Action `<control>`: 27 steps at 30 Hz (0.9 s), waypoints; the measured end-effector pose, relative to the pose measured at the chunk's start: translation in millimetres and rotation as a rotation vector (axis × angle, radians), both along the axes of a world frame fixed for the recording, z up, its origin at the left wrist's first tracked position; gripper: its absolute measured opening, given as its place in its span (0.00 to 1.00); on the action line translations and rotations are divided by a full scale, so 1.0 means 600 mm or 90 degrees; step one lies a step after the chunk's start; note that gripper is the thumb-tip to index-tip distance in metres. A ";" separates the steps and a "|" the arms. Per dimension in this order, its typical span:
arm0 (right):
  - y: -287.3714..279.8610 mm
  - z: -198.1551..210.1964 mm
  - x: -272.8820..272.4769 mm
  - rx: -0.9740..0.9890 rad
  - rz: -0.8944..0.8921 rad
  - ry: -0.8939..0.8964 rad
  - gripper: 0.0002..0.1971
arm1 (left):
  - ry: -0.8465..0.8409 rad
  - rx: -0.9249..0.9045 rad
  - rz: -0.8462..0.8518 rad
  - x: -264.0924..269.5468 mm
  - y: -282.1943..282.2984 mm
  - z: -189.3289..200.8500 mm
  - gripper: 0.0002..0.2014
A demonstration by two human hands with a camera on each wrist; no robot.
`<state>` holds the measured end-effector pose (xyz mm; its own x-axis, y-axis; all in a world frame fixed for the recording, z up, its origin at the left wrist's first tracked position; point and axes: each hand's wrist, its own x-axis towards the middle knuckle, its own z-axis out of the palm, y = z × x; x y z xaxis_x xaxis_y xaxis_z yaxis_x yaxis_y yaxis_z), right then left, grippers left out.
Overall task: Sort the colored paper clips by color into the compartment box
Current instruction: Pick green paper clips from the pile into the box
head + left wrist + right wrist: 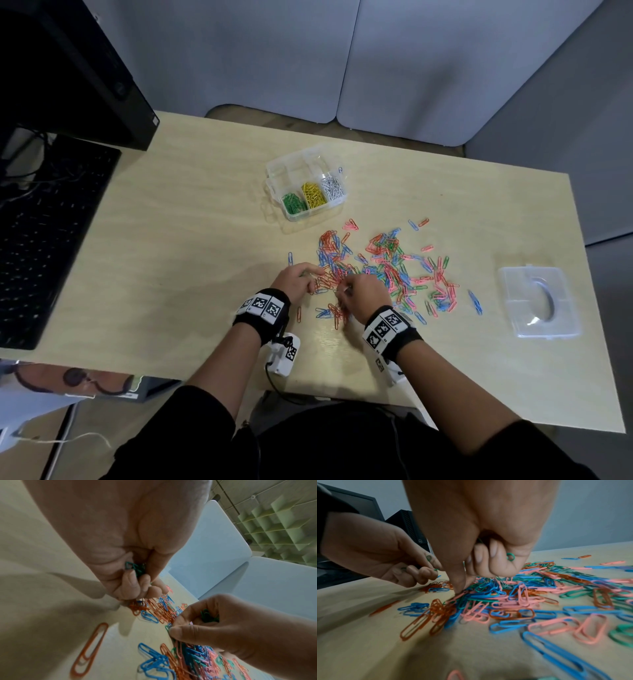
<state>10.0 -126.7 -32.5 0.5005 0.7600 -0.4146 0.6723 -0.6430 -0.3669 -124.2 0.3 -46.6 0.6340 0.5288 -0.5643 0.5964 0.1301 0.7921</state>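
— How far along are we?
— The compartment box (306,186) near the bench's far edge holds green, yellow and white; the pile of clips (383,270) mid-bench is left.
— Our hands?
— Wrist views show what the head view hides: left hand (130,555) and right hand (488,545) both clench green clips (135,568).

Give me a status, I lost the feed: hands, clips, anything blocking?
Left hand and right hand both hold green clips over the pile. Box holds green, yellow, white. Nothing blocks it.
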 end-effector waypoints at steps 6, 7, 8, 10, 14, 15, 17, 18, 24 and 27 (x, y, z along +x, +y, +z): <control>-0.004 0.001 0.009 -0.002 -0.008 -0.041 0.06 | -0.006 0.013 0.028 0.012 -0.013 0.009 0.08; -0.004 0.002 0.008 -0.012 -0.004 -0.046 0.06 | -0.006 0.022 0.015 0.014 -0.014 0.009 0.08; -0.003 0.002 0.007 -0.027 0.007 -0.048 0.07 | -0.002 0.031 -0.004 0.015 -0.017 0.008 0.09; 0.001 0.006 0.007 -0.050 0.041 -0.054 0.08 | 0.023 0.054 -0.050 0.019 -0.023 0.005 0.11; -0.002 0.006 0.029 -0.022 0.017 0.030 0.09 | 0.092 0.153 -0.184 0.025 -0.032 0.005 0.06; -0.008 0.004 0.037 -0.008 -0.009 0.068 0.09 | 0.108 0.187 -0.226 0.028 -0.035 0.005 0.03; -0.024 0.003 0.052 0.023 -0.061 0.119 0.09 | 0.136 0.251 -0.288 0.036 -0.045 0.009 0.09; -0.033 0.004 0.058 0.039 -0.085 0.136 0.09 | 0.141 0.271 -0.291 0.041 -0.051 0.012 0.12; -0.077 0.014 0.091 0.152 -0.243 0.351 0.12 | 0.149 0.307 -0.273 0.059 -0.059 0.019 0.09; -0.090 0.018 0.096 0.214 -0.363 0.603 0.11 | 0.159 0.302 -0.225 0.053 -0.042 0.017 0.05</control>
